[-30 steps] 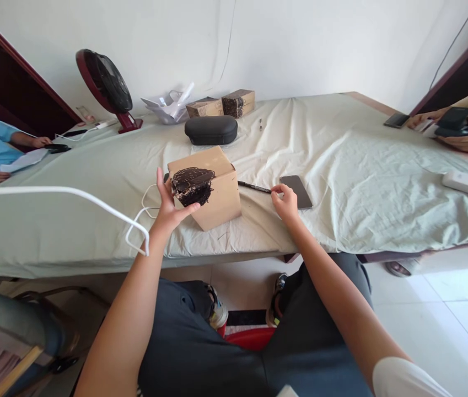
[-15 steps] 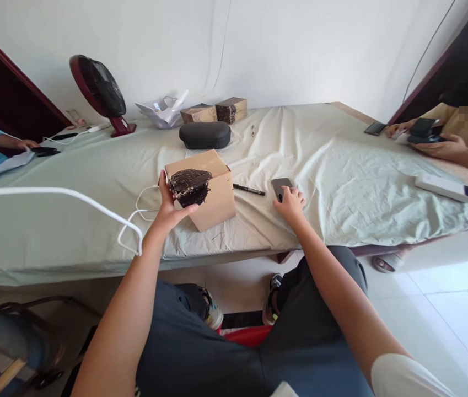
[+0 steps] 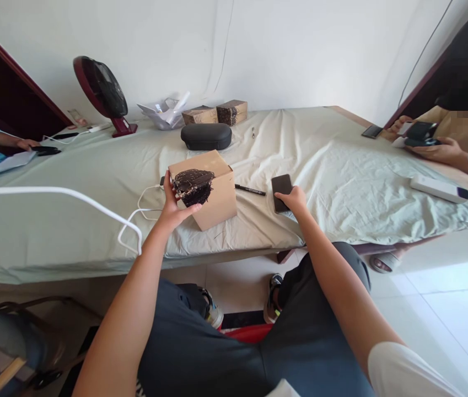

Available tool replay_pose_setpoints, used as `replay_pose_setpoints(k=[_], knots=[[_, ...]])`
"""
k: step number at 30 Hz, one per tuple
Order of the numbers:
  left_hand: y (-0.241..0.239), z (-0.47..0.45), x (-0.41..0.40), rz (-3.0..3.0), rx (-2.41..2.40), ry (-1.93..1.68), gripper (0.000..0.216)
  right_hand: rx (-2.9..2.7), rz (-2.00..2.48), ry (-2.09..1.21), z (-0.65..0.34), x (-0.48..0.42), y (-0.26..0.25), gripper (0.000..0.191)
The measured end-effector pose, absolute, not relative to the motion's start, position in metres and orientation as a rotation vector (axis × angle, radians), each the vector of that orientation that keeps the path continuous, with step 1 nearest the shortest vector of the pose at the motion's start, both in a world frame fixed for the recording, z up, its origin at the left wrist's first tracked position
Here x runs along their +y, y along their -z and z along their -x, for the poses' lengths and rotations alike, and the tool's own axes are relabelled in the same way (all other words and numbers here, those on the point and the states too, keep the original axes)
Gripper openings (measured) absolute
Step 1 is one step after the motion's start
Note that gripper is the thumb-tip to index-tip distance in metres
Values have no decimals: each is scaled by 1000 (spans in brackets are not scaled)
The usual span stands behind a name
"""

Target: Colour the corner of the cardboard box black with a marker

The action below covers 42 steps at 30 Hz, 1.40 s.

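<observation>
Entry 1: my left hand. Its fingers were curled about a dark brown, rough-textured lump, thumb on its left side and the rest beneath. I held it up against the near face of a cardboard box, which stood on the cloth-covered table.

Entry 2: my right hand. Its fingers were closed round the lower end of a black smartphone, screen up, near the table's front edge.

Entry 3: a black pen lay on the cloth between box and smartphone.

Entry 4: a white cable was looped left of the box.

Entry 5: a black oval case sat behind the box, with two small cartons beyond it and a red-framed fan by the wall.

Entry 6: another person's hand, at the far right, held a dark device.
</observation>
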<state>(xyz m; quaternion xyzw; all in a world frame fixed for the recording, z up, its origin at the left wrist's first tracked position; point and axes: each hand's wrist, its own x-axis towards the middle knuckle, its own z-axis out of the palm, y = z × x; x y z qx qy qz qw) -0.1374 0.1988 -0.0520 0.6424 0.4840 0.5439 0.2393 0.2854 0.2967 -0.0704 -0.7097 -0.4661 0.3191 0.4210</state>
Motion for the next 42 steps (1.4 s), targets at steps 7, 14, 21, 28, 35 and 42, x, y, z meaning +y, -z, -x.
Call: replay_pose_setpoints(k=[7,14,21,28,35,42], knots=[[53,138,199,-1758,1361,-1497,162,-780,1159,-1355,-265,291,79,24],[52,138,196,-1767,1318,-1477,158,-529,815,-1794,-268,292,77,48],[53,139,197,-1780,1317,-1488,156,-467,772,-1898,-269,294,79,52],[50,137,195,-1786,1323,-1473,158,-492,744,-1989,-271,289,81,36],[48,135,193,-1765,1299,-1490,156,-481,760,-1989,-270,289,78,61],[45,134,190,-1750,1333,-1469,157,-468,817,-2025,-273,290,67,63]])
